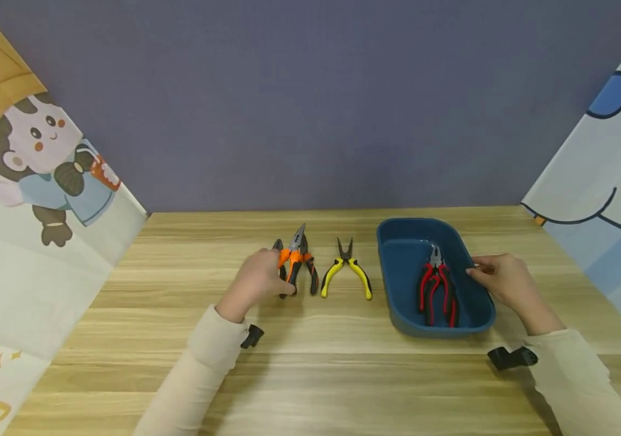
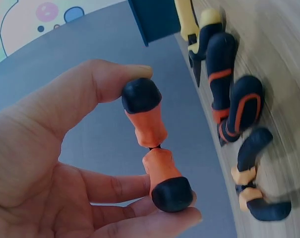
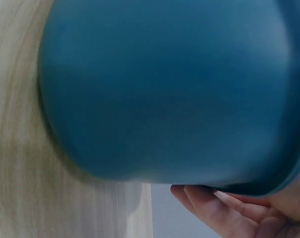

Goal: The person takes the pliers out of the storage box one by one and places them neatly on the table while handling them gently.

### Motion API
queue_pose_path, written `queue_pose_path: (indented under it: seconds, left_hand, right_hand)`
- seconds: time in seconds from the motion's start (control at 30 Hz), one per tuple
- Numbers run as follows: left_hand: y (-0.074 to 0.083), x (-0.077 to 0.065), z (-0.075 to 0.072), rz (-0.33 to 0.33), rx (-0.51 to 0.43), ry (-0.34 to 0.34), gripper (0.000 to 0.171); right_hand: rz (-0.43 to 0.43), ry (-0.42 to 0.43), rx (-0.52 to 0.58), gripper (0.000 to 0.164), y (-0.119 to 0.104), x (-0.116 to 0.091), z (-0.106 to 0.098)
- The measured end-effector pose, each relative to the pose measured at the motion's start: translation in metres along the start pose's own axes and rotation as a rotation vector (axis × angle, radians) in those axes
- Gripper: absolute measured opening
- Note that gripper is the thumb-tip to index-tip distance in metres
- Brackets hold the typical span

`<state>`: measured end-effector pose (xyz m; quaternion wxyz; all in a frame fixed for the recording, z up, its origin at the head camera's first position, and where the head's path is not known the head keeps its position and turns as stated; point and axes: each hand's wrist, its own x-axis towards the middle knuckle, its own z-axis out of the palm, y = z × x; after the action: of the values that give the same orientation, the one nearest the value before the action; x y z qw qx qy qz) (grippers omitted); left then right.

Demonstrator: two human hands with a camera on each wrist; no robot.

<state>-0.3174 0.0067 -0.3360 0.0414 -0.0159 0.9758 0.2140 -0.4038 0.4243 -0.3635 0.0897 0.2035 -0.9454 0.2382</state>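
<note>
The grip calls for even pressure: the left hand [image 1: 256, 278] holds the orange-and-black long-nose pliers [image 1: 295, 259] with its thumb on one handle and fingers on the other, so a squeeze just firm enough to stop the handles swinging should serve; because other tools lie so close, a straight upward lift looks safer than a sideways drag, with the pointed metal nose watched for snagging; the right hand [image 1: 509, 283] pinches the right rim of the blue, rounded, deep-walled box [image 1: 389, 290], and a light, steady hold there should prevent sliding without tipping it.

The held pliers sit between the left thumb and fingers, nose pointing away from the person, and the left wrist view suggests they are raised off the pale wood-grain table [image 1: 316, 378]; just right of them lie the black-handled pliers with orange trim [image 1: 312, 275], while the black pliers with pale orange necks [image 2: 261, 210] lie just to their left, partly hidden by the hand in the head view; farther right are the yellow-handled needle-nose pliers [image 1: 346, 261], legs spread, then the box, with red-and-black-handled pliers [image 1: 434, 280] inside.
</note>
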Motion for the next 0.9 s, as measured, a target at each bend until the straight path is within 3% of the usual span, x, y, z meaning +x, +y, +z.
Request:
queue_pose_path:
  seconds: [0.9]
  left_hand:
    - [-0.049,0.002,-0.016,-0.091,-0.035,-0.016,0.039]
  right_hand:
    - [0.006,-0.007,-0.004,0.031,-0.004,-0.001,0.000]
